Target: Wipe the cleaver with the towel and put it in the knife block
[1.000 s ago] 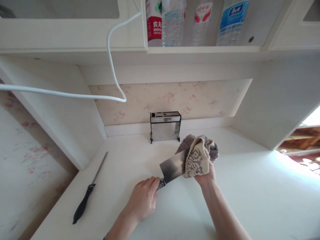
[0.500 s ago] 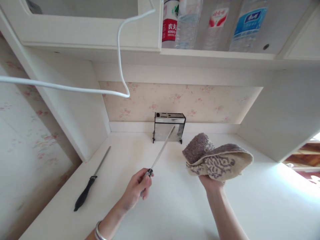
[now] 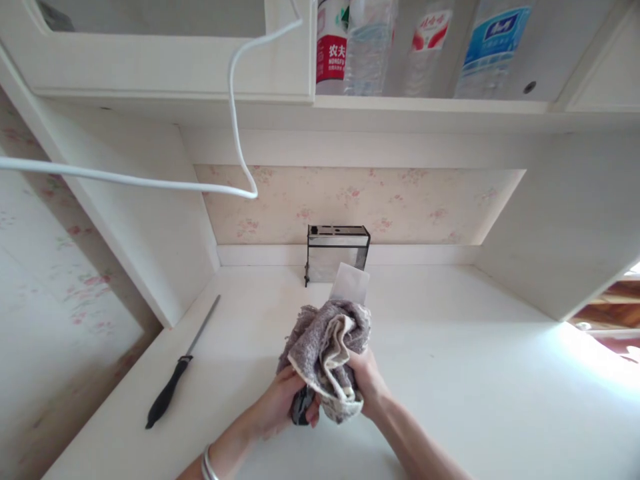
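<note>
My left hand (image 3: 280, 407) is closed around the dark handle of a cleaver (image 3: 350, 283). Its broad, square-ended blade points away from me. A grey-brown and cream patterned towel (image 3: 320, 347) is folded over the middle of the blade, so only the far end shows. My right hand (image 3: 367, 380) grips the towel from the right side, pressing it around the blade; some of its fingers are hidden under the cloth. Left of my hands, a sharpening steel (image 3: 170, 387) with a black handle lies on the white counter (image 3: 450, 400).
A slim knife block (image 3: 325, 261) with a black frame stands against the back wall, just beyond the blade. A white cable (image 3: 165, 183) hangs across the upper left. Overhead, an open shelf holds several plastic bottles (image 3: 370, 50). White side panels (image 3: 565, 233) flank the counter.
My right hand has brought the towel left and down onto the cleaver, wrapping the blade. The blade has turned from edge-on to showing its flat face. The left hand still holds the handle.
</note>
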Tool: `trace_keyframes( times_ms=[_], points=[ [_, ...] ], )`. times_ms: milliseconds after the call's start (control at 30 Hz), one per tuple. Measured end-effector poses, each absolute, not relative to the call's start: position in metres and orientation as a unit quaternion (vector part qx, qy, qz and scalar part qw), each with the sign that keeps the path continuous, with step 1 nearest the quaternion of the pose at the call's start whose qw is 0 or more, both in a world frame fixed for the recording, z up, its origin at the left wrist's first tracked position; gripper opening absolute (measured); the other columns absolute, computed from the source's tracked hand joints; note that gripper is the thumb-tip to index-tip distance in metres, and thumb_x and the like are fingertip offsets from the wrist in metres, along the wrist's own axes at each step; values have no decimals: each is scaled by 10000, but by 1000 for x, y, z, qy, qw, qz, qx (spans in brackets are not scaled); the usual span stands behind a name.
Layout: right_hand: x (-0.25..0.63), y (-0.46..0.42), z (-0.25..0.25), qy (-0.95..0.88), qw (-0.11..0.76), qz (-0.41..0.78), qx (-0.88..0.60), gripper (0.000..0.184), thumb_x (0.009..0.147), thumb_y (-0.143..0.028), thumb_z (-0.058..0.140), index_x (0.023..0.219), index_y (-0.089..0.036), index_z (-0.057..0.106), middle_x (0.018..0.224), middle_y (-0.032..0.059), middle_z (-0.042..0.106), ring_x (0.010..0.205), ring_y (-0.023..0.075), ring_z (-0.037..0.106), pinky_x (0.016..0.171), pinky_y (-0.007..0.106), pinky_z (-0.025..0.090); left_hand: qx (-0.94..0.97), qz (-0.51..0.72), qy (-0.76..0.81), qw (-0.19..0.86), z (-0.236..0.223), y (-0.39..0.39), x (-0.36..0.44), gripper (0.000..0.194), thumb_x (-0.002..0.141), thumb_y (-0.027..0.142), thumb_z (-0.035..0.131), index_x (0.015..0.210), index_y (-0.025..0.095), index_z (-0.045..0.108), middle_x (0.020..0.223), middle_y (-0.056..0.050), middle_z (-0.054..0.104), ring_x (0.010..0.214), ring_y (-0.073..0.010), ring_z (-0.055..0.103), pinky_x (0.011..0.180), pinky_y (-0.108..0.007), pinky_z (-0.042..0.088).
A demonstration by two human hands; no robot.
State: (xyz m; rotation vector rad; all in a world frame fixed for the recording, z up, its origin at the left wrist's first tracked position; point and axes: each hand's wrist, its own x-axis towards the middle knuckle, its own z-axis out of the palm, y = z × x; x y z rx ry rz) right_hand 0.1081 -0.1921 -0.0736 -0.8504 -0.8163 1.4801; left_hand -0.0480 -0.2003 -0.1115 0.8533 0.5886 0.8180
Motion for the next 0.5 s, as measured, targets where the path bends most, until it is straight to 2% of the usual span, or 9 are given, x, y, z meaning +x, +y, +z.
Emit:
trace_keyframes(
  times_ms=[33,100,333,500],
  points=[
    [107,-192,-72,-285,586,680,-336,283,645,-227,751,883,-85,696,868,104,719,765,219,670,667,284,541,386,381,287,790,-112,-200,-47,357,790,479,600,731,134,529,535,3,529,406,-80,458,457,-249,454],
    [109,-190,-70,-328,579,650,-366,301,634,-237,759,894,-101,689,886,100,713,754,229,669,687,310,538,359,382,307,794,-110,-199,-45,381,775,513,597,723,144,513,550,16,515,395,-68,428,418,-228,420],
    [124,-180,-72,-304,593,627,-402,454,604,-253,781,1014,-108,648,932,106,709,792,251,672,734,351,539,336,355,332,807,-99,-192,-55,358,796,513,563,732,187,431,550,74,402,348,-23,225,319,-165,199],
    [135,-174,-76,-276,615,617,-407,443,631,-258,763,1027,-108,636,957,121,706,784,255,679,700,354,551,382,265,349,814,-84,-193,-69,378,869,548,429,894,178,501,575,75,354,380,-27,186,340,-166,141]
  ],
)
